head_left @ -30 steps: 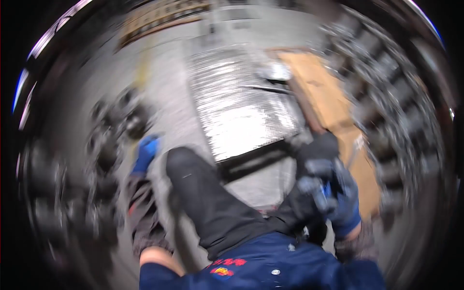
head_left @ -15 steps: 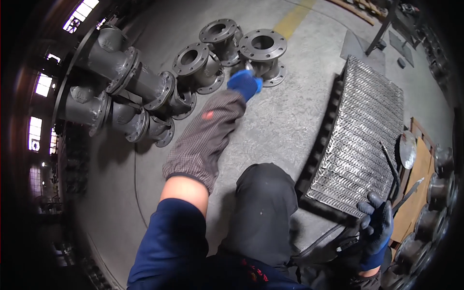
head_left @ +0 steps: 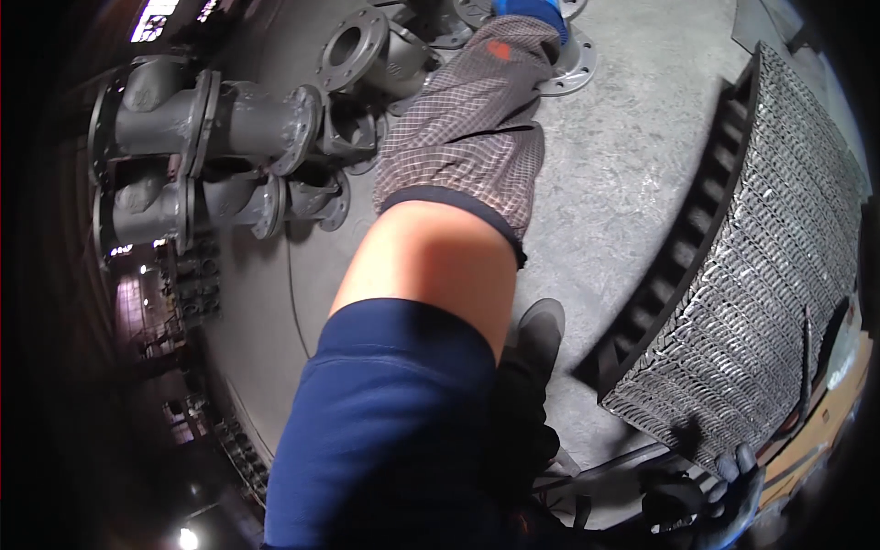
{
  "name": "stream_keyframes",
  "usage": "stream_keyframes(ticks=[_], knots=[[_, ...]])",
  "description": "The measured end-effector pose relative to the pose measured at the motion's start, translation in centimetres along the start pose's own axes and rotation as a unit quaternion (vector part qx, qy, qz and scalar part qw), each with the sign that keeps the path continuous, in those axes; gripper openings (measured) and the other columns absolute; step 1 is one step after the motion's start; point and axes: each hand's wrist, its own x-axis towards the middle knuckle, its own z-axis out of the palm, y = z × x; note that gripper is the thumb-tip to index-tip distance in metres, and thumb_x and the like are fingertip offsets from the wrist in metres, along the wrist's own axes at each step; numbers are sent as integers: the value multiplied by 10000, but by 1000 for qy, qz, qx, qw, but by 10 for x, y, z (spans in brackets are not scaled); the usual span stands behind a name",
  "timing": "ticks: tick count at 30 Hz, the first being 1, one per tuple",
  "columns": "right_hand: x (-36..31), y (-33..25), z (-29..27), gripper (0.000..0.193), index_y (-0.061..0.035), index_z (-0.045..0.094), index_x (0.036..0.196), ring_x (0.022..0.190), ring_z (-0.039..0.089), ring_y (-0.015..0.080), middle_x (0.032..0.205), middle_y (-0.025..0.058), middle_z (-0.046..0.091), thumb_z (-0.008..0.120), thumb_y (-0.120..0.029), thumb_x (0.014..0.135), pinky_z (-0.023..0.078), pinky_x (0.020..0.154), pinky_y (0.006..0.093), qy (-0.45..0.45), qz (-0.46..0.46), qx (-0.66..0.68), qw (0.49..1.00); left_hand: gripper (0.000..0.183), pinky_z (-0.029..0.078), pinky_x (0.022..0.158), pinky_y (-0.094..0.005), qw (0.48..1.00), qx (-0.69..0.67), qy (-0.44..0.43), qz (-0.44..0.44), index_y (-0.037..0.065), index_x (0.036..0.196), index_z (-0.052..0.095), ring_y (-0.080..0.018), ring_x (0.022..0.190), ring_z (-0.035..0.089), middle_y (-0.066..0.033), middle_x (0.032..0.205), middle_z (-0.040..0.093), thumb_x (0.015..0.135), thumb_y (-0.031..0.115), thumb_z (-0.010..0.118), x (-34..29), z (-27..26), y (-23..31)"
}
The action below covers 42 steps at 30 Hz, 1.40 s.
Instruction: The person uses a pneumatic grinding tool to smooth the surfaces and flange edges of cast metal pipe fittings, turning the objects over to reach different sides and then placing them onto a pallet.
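At the top edge my left hand [head_left: 536, 11], in a blue glove, reaches to a grey flanged pipe fitting [head_left: 574, 66] standing on the floor. Its fingers are cut off by the picture edge and hidden by the sleeve, so its grip does not show. Another flanged fitting [head_left: 396, 66] stands left of my forearm, tilted in the view. Down at the lower right, my right hand [head_left: 738, 481] wears a dark and blue glove. Its fingers are apart and hold nothing visible, beside the near edge of a slab-like metal table with a ridged, weld-like top [head_left: 742, 330].
Grey flanged pipe assemblies [head_left: 247, 128] lie in two rows at the left. A thin cable [head_left: 291, 289] runs along the concrete floor. A dark rod-like tool [head_left: 807, 362] lies on the ridged top, and a brown board [head_left: 820, 417] is beyond its right side.
My left arm has stretched further forward, its hand now at the top edge. The view has shifted closer to the floor and the ridged table. My right hand stays by the table's near edge.
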Motion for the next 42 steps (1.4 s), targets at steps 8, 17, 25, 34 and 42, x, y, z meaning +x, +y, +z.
stream_keyframes(ticks=[8,17,25,34,42], knots=[[-34,-17,-2,606,55,310,1344,737,553,152,1226,230,493,415,-395,951,384,488,136,-34,-74,-113,990,687,462,770,-400,994,-2,-106,24,31,1307,412,-285,864,623,-112,913,645,729,349,604,-51,-22,15],[-74,-9,52,472,17,474,1200,501,476,35,947,126,639,355,-379,973,317,397,144,0,-175,83,981,770,472,655,-457,972,62,-200,110,-59,1368,254,-292,769,642,-168,866,652,735,236,579,-214,-77,72],[-36,-15,117,490,-14,563,1125,557,516,46,895,98,664,332,-415,964,318,460,165,-75,-237,-80,965,910,475,732,-450,902,-83,-390,168,-1,1386,267,-364,820,623,-184,948,646,717,531,581,-292,-154,58],[108,16,168,380,6,555,1018,616,586,224,796,124,608,435,-344,931,476,558,307,-123,-120,-3,985,583,411,950,-390,874,-306,-273,-262,2,1240,490,-361,1077,538,-230,1190,544,851,436,517,-251,-120,-30],[189,55,216,273,-58,595,1078,595,478,76,728,-33,548,488,-255,922,410,534,233,-116,-198,-67,971,540,424,937,-381,754,-458,-390,-264,-2,1241,486,-348,1063,548,-222,1189,547,876,396,499,-249,-83,-34]])
